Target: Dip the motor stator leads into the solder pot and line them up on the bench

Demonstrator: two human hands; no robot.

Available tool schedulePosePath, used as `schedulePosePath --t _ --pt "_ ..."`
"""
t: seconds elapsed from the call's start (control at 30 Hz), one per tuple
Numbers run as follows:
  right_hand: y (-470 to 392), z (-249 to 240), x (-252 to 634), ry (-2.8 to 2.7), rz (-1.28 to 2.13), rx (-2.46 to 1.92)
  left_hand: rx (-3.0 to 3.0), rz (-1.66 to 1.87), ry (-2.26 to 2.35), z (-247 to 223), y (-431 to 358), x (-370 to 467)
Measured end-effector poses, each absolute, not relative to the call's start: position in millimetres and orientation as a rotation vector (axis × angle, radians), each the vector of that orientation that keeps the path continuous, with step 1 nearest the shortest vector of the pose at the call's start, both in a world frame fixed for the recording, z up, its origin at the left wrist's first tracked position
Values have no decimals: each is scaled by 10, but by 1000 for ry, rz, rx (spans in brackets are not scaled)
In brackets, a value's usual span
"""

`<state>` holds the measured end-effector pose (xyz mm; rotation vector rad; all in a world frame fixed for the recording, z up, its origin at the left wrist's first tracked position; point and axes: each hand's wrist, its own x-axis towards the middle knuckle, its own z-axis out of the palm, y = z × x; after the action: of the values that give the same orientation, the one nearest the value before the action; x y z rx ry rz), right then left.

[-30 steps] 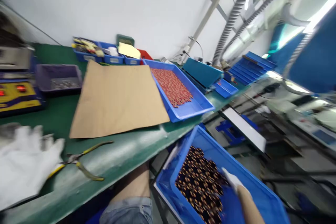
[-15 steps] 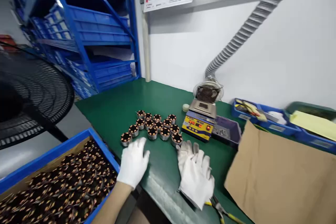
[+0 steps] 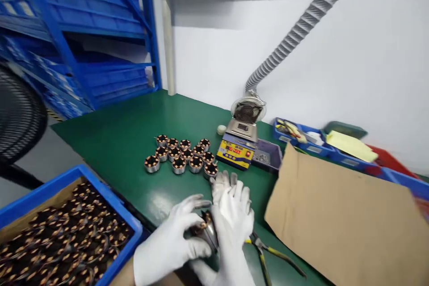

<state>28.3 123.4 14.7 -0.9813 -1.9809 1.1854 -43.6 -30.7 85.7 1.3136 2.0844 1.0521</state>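
My left hand, in a white glove, curls its fingers and thumb round a motor stator, a metal ring with copper windings. From the other side my right hand, gloved too, holds the same stator, which is tilted and partly hidden by fingers. A pair of loose work gloves lies just past my right hand on the green table. Several more stators stand in a cluster beyond my hands. Pliers with yellow handles lie to the right.
On the left is a blue crate full of stators. A yellow digital heating unit stands under an exhaust hose, beside a purple bin. Cardboard covers the right side. A fan is at far left.
My left hand has taken the nearest left stator from the cluster and brought it back towards me. My right hand has come into view and meets it there. The view has shifted right.
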Motion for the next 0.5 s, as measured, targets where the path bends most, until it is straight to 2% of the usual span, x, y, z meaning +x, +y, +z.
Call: schedulePosePath --t 0.1,0.27,0.37,0.5 --pt "1096 302 693 -1723 1623 -900 1146 1411 1711 779 -219 -134" --pt "792 647 1284 -1051 2407 -722 1377 1451 1796 582 -149 112" --pt "721 786 1348 -762 2547 -678 1405 1584 1778 705 -45 143" --pt "693 838 1360 -642 2686 -629 879 1730 1661 918 45 153"
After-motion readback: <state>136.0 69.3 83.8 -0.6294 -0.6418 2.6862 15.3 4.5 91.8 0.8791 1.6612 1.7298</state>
